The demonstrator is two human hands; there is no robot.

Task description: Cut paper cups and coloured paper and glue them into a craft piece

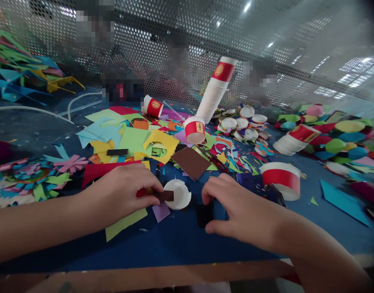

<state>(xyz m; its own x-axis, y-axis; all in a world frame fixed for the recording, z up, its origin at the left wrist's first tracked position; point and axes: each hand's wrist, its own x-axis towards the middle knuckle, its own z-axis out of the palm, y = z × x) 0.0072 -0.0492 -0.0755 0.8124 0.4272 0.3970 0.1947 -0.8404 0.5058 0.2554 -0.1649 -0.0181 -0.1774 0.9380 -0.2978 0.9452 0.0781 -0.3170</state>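
Observation:
My left hand point(128, 189) pinches a small dark brown strip of paper point(167, 196), whose free end overlaps a white round paper cup bottom point(181, 195). A bit of red shows behind my left fingers. My right hand point(226, 205) hovers low to the right of the white piece, thumb and fingers apart. Beside its thumb lies a small black square point(203, 215); whether the fingers touch it I cannot tell. Under the white piece's left side is a purple paper scrap point(161, 211). A brown paper square point(191, 162) lies just beyond both hands.
Coloured paper scraps point(133, 140) cover the middle. A tall leaning stack of paper cups point(213, 95) stands behind a single cup point(194, 131). A red-and-white paper bowl point(281, 181) sits near my right forearm. Perforated mesh point(162, 61) rises at the back; the table edge point(138, 278) runs in front.

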